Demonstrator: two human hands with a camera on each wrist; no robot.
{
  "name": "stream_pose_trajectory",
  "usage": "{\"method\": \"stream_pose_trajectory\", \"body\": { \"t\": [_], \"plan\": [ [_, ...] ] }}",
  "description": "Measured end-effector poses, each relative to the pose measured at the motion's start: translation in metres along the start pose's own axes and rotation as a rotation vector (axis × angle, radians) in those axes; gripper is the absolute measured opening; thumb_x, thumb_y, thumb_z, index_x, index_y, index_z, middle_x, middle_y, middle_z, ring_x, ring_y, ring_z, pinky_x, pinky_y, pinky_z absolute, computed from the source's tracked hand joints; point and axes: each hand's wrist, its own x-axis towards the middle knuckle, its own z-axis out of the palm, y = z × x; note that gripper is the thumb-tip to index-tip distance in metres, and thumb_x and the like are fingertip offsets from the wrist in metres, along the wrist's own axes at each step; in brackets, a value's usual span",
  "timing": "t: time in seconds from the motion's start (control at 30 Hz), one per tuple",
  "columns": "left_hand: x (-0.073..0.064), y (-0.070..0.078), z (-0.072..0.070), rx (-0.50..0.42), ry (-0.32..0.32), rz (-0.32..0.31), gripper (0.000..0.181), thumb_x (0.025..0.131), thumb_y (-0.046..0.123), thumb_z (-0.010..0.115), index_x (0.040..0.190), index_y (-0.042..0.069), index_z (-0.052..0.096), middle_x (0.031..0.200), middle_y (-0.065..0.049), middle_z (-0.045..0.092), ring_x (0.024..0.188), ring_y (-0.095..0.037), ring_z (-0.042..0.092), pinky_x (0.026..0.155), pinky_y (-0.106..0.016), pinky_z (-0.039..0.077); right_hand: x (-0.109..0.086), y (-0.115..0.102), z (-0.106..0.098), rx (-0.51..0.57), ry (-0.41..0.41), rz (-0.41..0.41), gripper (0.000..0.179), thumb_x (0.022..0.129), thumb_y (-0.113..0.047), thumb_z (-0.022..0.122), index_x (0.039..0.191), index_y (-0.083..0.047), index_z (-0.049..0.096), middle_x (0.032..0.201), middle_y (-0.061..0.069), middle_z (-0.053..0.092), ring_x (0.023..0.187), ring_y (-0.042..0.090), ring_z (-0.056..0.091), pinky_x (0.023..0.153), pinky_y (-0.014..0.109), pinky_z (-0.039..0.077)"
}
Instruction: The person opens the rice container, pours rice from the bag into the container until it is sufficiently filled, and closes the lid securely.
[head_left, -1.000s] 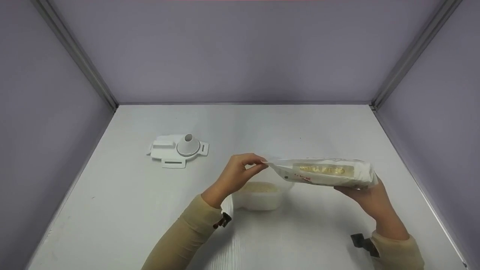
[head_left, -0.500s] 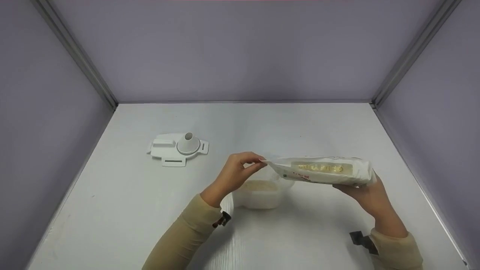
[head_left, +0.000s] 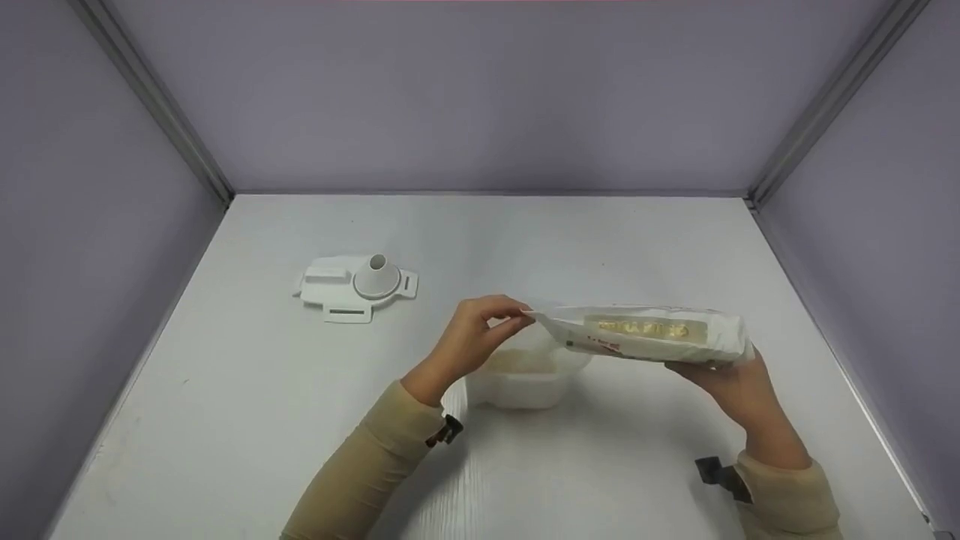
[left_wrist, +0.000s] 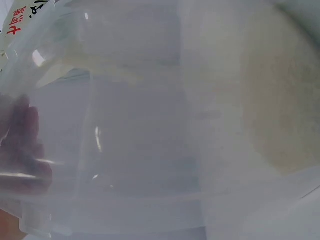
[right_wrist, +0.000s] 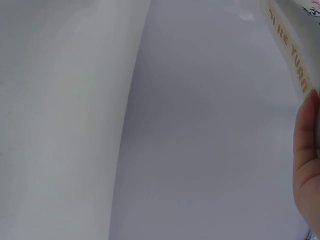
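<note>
A white plastic bag (head_left: 660, 348) with a gold-lettered panel and red print is held level above the table. My left hand (head_left: 472, 336) pinches the bag's corner at its left end between thumb and fingertips. At the other end my right hand (head_left: 739, 394) grips it from below, most fingers hidden behind it. Beneath the left end stands a translucent plastic tub (head_left: 517, 394), with beige contents (head_left: 517, 361) inside. In the left wrist view, clear plastic (left_wrist: 135, 140) fills much of the picture, with fingers (left_wrist: 22, 145) showing through it.
A white plastic piece (head_left: 326, 289) with a cone-shaped spout (head_left: 377, 277) and slotted tabs lies at the left on the white table (head_left: 247, 427). Grey-violet panels (head_left: 480, 97) enclose the table at the back and both sides.
The whole head view has shifted slightly, so the table and things appear higher. Both hands keep their hold on the bag, which stays nearly level over the tub.
</note>
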Motion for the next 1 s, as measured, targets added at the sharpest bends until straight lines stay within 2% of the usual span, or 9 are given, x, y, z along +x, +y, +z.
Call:
{"method": "stream_pose_trajectory", "body": {
  "t": [0.1,0.33,0.43,0.5,0.63,0.7,0.77,0.87,1.0],
  "plan": [
    [0.002,-0.001,-0.002,-0.007,0.002,0.010,0.014,0.088,0.015,0.064,0.096,0.006,0.072,0.093,-0.001,0.069,0.086,-0.015,0.063,0.076,-0.033,0.050,0.004,0.000,0.000,0.009,0.004,-0.007,0.064,0.075,-0.017,0.079,0.130,-0.011,0.048,0.116,-0.013,0.055,0.106,-0.004,0.049,0.081,0.016,0.043],
    [0.004,-0.001,-0.001,-0.015,0.016,0.009,0.014,0.088,0.017,0.064,0.095,0.007,0.072,0.092,0.000,0.069,0.084,-0.014,0.062,0.074,-0.031,0.050,0.007,-0.001,0.002,0.122,0.017,-0.060,0.062,0.073,-0.006,0.079,0.128,-0.008,0.049,0.116,-0.006,0.059,0.107,0.005,0.054,0.082,0.020,0.046],
    [0.002,-0.002,0.002,-0.013,0.015,-0.013,0.012,0.087,0.014,0.065,0.095,0.006,0.072,0.091,-0.002,0.070,0.083,-0.015,0.062,0.073,-0.031,0.050,0.004,-0.001,0.002,0.083,0.013,-0.045,0.062,0.074,-0.010,0.079,0.128,-0.010,0.050,0.116,-0.005,0.059,0.106,0.002,0.053,0.081,0.021,0.046],
    [0.001,0.000,0.003,-0.007,0.011,-0.030,0.012,0.087,0.010,0.065,0.094,0.004,0.071,0.091,-0.004,0.070,0.083,-0.017,0.063,0.074,-0.032,0.050,0.003,0.000,0.002,0.066,0.006,-0.025,0.062,0.074,-0.013,0.079,0.128,-0.011,0.050,0.116,-0.004,0.059,0.106,0.000,0.053,0.083,0.026,0.047],
    [-0.005,0.017,0.001,0.010,0.002,-0.045,0.010,0.086,0.004,0.064,0.093,-0.001,0.070,0.090,-0.009,0.069,0.083,-0.020,0.063,0.074,-0.032,0.050,-0.001,0.002,0.005,0.029,0.000,0.009,0.063,0.074,-0.021,0.080,0.129,-0.013,0.050,0.118,-0.003,0.058,0.106,-0.005,0.050,0.088,0.040,0.045],
    [-0.005,0.027,-0.002,0.019,0.005,-0.033,0.009,0.086,0.001,0.064,0.092,-0.003,0.069,0.089,-0.012,0.069,0.082,-0.020,0.063,0.073,-0.031,0.050,-0.001,0.002,0.005,0.027,0.001,0.016,0.063,0.074,-0.021,0.080,0.129,-0.013,0.050,0.118,-0.004,0.059,0.106,-0.005,0.050,0.088,0.040,0.045],
    [-0.005,0.035,-0.004,0.019,0.007,-0.022,0.009,0.085,0.000,0.064,0.091,-0.004,0.069,0.088,-0.013,0.069,0.082,-0.019,0.063,0.073,-0.031,0.050,0.000,0.002,0.005,0.038,0.002,0.015,0.063,0.073,-0.019,0.080,0.129,-0.012,0.051,0.117,-0.005,0.059,0.106,-0.004,0.051,0.087,0.033,0.046],
    [-0.003,0.023,-0.002,0.029,0.012,-0.011,0.009,0.085,0.001,0.065,0.091,-0.004,0.069,0.088,-0.012,0.069,0.082,-0.020,0.063,0.072,-0.031,0.050,0.002,0.001,0.004,0.043,0.002,0.012,0.062,0.074,-0.016,0.080,0.129,-0.012,0.051,0.116,-0.009,0.059,0.105,-0.002,0.052,0.083,0.021,0.045],
    [0.000,0.003,0.002,0.028,0.005,-0.018,0.011,0.086,0.007,0.065,0.094,0.001,0.071,0.090,-0.007,0.069,0.082,-0.019,0.063,0.073,-0.031,0.050,0.005,0.000,0.002,0.050,0.001,0.002,0.061,0.074,-0.014,0.079,0.128,-0.011,0.051,0.116,-0.010,0.058,0.106,-0.002,0.052,0.083,0.019,0.044]
  ]
}}
